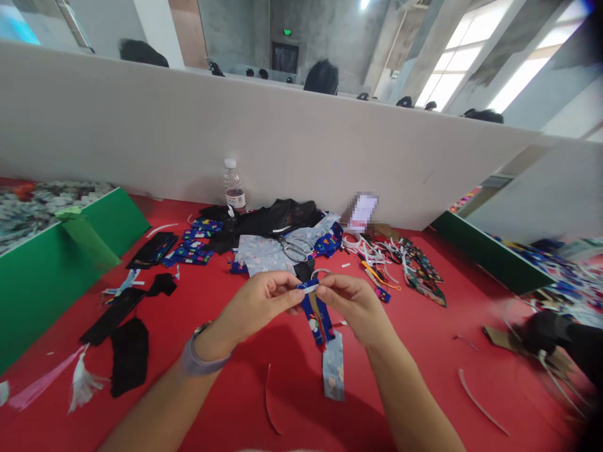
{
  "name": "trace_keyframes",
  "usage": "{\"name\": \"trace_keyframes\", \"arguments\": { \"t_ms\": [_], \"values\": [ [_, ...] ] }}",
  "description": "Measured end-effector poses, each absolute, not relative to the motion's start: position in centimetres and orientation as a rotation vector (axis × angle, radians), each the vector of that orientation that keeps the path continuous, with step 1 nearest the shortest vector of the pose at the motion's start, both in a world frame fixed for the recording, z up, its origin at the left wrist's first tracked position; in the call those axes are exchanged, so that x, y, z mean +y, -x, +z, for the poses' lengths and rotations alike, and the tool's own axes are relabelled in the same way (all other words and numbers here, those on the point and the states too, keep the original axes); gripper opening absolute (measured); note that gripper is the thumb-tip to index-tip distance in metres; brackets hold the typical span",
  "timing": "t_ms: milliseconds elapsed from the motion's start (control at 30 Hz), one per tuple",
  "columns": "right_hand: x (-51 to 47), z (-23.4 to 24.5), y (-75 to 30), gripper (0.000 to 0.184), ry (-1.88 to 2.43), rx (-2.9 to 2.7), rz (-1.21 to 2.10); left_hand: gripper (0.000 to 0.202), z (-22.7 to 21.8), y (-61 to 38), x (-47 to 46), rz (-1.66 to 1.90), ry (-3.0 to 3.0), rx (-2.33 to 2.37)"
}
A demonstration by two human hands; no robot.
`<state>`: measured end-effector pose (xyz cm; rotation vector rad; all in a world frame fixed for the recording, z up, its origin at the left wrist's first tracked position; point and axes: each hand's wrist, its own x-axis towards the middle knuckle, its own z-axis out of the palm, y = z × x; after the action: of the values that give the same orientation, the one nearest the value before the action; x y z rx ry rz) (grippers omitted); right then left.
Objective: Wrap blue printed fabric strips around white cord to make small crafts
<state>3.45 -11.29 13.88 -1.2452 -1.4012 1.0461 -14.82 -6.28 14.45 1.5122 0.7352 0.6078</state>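
Note:
Between my two hands, above the red table (226,389), is a blue patterned fabric strip (315,323) with a white edge at its top. My left hand (264,301) pinches the strip's upper left end between thumb and fingers. The upper right end is pinched by my right hand (351,304). The strip hangs down from my fingertips and shows a brownish inner face. Just below it lies a pale blue floral fabric piece (333,370). Close behind my fingers are a dark scrap and part of a ring-like handle, partly hidden.
Scissors (296,250) rest on pale fabric (254,251) beside black cloth (277,216). A bottle (234,188) and a phone (362,212) stand near the partition (188,138). Green dividers (38,289) flank the table. Black pieces (129,358) lie left; a blurred dark object (549,333) is right.

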Motion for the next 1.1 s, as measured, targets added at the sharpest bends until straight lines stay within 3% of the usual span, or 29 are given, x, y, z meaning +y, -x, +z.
{"name": "trace_keyframes", "arguments": {
  "t_ms": [133,233,333,500,567,700,933,1100],
  "values": [
    [-11.5,14.2,-3.7,0.022,1.389,-1.663,0.739,0.035,13.9,14.9,-6.0,0.584,-1.661,0.86],
    [-10.7,13.6,-4.7,0.028,1.411,-1.734,0.726,0.028,13.9,15.0,-5.6,0.585,-1.727,0.909],
    [-9.0,11.9,-6.4,0.033,1.799,-1.834,0.448,0.022,14.1,15.6,-5.0,0.732,-1.758,1.002],
    [-6.5,7.4,-7.8,0.006,2.044,-1.935,0.422,0.018,13.9,16.6,-4.0,0.885,-1.692,1.129],
    [-6.1,6.2,-7.7,0.003,2.072,-1.96,0.419,0.015,13.7,16.5,-3.9,0.91,-1.628,1.136],
    [-6.1,6.3,-7.9,0.006,2.02,-1.948,0.397,0.014,14.0,15.9,-4.0,0.944,-1.3,1.021],
    [-7.9,10.7,-8.0,0.024,1.674,-1.833,0.423,0.021,14.2,15.2,-4.3,0.842,-0.959,0.778],
    [-9.0,11.9,-6.8,0.018,1.488,-1.601,0.468,0.021,13.9,14.7,-4.9,0.773,-0.92,0.697]
  ]
}}
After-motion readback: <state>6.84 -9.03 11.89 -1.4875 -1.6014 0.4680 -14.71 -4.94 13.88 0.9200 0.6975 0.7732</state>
